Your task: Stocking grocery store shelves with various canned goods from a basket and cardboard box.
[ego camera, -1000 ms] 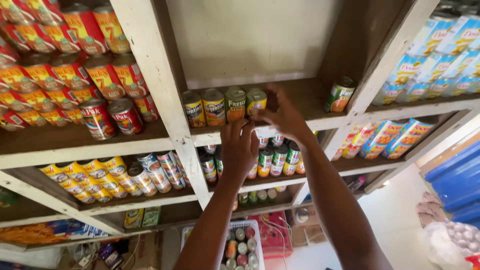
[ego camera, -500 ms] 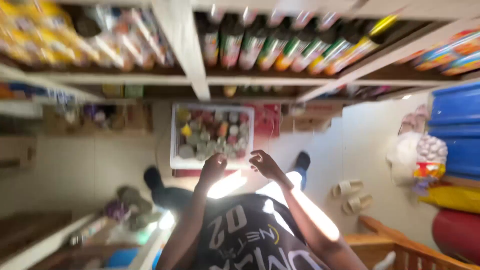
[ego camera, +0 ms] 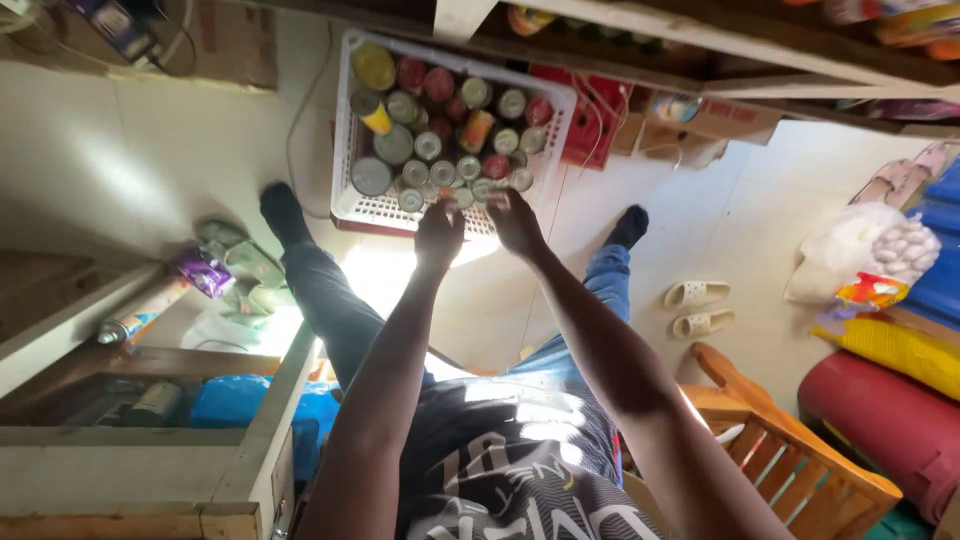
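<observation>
— Both hands hold nothing: the left hand [ego camera: 439, 232] and the right hand [ego camera: 516, 220] reach down with fingers loosely spread, side by side, over the near edge of a white plastic basket [ego camera: 352, 205].

— Where does the basket sit?

— On the pale floor, below a wooden shelf [ego camera: 700, 40], between the person's two dark socks [ego camera: 282, 210]. It is packed with upright cans [ego camera: 420, 150], seen from above. Fingertips are at the nearest cans; whether they touch, I cannot tell.

— Anything nearby?

— Pale sandals [ego camera: 700, 308] to the right.
</observation>
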